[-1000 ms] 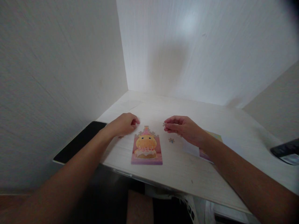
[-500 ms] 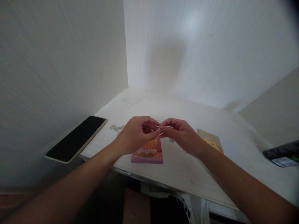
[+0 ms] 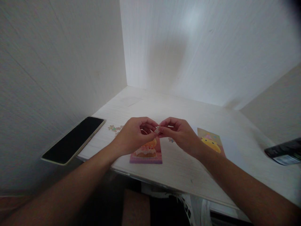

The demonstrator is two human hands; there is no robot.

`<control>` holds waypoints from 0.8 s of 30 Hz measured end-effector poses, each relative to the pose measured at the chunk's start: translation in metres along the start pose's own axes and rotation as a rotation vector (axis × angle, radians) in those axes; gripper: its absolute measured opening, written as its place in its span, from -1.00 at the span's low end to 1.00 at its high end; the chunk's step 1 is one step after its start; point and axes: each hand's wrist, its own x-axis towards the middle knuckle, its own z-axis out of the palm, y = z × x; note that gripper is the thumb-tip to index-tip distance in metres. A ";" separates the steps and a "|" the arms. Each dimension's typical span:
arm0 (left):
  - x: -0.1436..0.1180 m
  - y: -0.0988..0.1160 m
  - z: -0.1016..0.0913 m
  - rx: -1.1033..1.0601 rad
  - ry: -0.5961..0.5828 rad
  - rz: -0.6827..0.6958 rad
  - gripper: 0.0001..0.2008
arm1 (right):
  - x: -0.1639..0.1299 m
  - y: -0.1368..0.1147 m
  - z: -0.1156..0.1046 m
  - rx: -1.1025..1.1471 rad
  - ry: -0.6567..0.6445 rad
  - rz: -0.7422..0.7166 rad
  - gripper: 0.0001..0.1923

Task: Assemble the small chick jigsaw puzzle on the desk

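Both hands pinching one tiny puzzle piece over the desk

From my feed: white desk (image 3: 178, 169), black phone (image 3: 73, 139) at its left edge, half-built puzzle (image 3: 146, 153) under the hands, picture card (image 3: 210, 141) to the right. Left hand (image 3: 133, 136) and right hand (image 3: 180, 135) meet fingertip to fingertip, curled closed on a small puzzle piece (image 3: 157, 129) held above the puzzle.

both arms bare right up, no sleeves, no watch or rings on the left hand (image 3: 134, 135) or right hand (image 3: 180, 134)
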 end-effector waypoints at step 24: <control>-0.003 0.001 -0.038 0.297 0.041 0.171 -0.68 | 0.005 0.011 -0.005 -0.466 -0.104 -0.143 -0.71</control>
